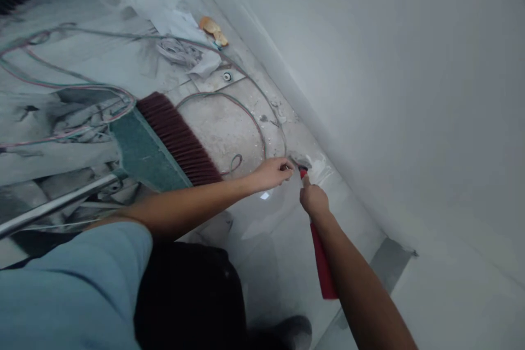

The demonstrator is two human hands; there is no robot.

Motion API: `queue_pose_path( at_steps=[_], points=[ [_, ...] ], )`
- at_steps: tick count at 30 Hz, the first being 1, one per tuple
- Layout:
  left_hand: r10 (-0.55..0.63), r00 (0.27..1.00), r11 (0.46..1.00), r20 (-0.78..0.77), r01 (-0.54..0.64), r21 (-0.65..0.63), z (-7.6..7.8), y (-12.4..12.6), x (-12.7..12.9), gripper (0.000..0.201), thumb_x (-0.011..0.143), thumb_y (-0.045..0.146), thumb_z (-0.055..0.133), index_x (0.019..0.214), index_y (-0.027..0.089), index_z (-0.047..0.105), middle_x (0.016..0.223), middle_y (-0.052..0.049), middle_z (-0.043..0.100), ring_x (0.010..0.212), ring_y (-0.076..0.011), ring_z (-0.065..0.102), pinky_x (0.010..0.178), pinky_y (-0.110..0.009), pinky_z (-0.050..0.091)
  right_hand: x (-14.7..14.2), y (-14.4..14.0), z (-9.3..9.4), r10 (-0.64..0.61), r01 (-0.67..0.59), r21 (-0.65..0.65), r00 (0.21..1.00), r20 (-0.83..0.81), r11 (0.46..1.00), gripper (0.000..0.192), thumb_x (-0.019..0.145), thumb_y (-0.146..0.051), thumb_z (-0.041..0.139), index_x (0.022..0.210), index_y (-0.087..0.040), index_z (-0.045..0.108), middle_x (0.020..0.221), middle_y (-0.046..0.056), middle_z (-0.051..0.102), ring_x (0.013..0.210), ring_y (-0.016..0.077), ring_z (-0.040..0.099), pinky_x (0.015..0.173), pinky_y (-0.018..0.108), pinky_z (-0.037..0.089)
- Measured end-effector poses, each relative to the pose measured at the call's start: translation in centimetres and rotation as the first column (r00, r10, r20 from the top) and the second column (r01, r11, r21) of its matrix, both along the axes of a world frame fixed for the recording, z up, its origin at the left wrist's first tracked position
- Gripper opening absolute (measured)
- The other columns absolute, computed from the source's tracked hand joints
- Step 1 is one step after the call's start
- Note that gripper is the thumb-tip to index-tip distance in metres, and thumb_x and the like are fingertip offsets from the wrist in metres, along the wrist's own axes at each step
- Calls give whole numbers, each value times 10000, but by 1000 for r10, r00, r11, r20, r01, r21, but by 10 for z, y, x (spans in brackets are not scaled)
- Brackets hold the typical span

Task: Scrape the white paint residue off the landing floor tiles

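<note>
My right hand (314, 201) is wrapped around a long red-handled tool (322, 262). Its dark, greyish head end lies by the floor at the foot of the wall, too blurred to name its kind. Just to the left is my left hand (274, 173), fingers curled together near the tool's head. Whatever the left fingertips pinch is too small to make out. Thin red-and-green cable (258, 126) loops over the floor and runs up to the left hand.
A green broom head (150, 147) with dark red bristles (176, 136) lies at left, its metal handle (57, 205) reaching the frame edge. Crumpled white sheeting (164, 5) and an orange-tan scrap (213, 30) lie further off. A white wall (389, 93) rises at right.
</note>
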State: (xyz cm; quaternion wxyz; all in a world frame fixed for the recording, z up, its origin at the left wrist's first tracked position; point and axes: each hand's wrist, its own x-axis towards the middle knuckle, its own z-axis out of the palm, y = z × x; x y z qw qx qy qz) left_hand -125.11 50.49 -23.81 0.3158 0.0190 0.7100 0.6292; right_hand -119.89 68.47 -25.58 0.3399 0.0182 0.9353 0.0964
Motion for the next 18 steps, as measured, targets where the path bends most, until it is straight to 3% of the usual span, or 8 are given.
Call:
queue_pose_path(
  at_steps=[3, 6, 8, 11, 13, 15, 18],
  points=[
    [4, 999, 1000, -40, -5, -8, 1, -3, -2, 196, 729, 225, 507, 868, 150, 624, 652, 13, 580, 555, -73, 491, 504, -172, 360, 58, 1, 9, 44, -43, -16, 997, 63, 999, 551, 893, -269, 292, 1424, -167, 186, 894, 132, 625, 792, 215, 619, 682, 299, 429],
    [30, 999, 998, -25, -31, -63, -5, -8, -4, 187, 726, 211, 501, 852, 145, 624, 646, 11, 584, 536, -68, 479, 502, -174, 351, 108, -3, 0, 29, -27, -9, 979, 199, 1000, 554, 876, -179, 275, 1423, -151, 193, 859, 135, 625, 731, 206, 630, 641, 293, 433],
    [23, 1000, 998, -11, -23, -62, -9, -8, -2, 197, 725, 217, 497, 862, 145, 618, 642, 14, 583, 515, -67, 474, 494, -179, 350, 96, -7, -10, -15, 16, -4, 981, 193, 1000, 585, 854, -137, 283, 1426, -121, 165, 872, 150, 625, 751, 212, 635, 643, 298, 437],
    [-5, 1000, 1000, -8, 5, -6, -10, -4, -1, 205, 724, 235, 490, 873, 152, 604, 634, 22, 573, 495, -68, 468, 480, -182, 349, 33, -7, -16, -83, 84, -15, 994, 71, 996, 607, 839, -155, 323, 1417, -79, 155, 932, 181, 626, 846, 228, 628, 696, 311, 437],
    [-5, 1000, 1000, -14, 6, 13, -8, -4, -1, 205, 723, 231, 482, 875, 156, 597, 624, 27, 565, 488, -67, 462, 477, -182, 349, 7, -7, -10, -86, 87, -18, 996, 30, 996, 582, 842, -185, 339, 1402, -86, 214, 965, 188, 625, 890, 236, 619, 725, 313, 430],
    [2, 999, 1000, -35, -2, -12, -7, -7, -2, 196, 723, 229, 484, 861, 158, 604, 615, 27, 563, 491, -67, 463, 486, -181, 352, 15, -8, -2, -72, 74, -16, 994, 86, 997, 565, 850, -203, 337, 1402, -123, 239, 945, 175, 634, 870, 237, 624, 707, 311, 430],
    [5, 999, 998, -50, -8, -62, -11, -13, -3, 195, 726, 236, 497, 856, 158, 620, 619, 22, 572, 510, -72, 482, 498, -182, 354, 51, -14, 3, -55, 63, -26, 970, 236, 998, 575, 846, -183, 338, 1410, -163, 232, 874, 152, 649, 794, 230, 636, 663, 314, 432]
  ],
)
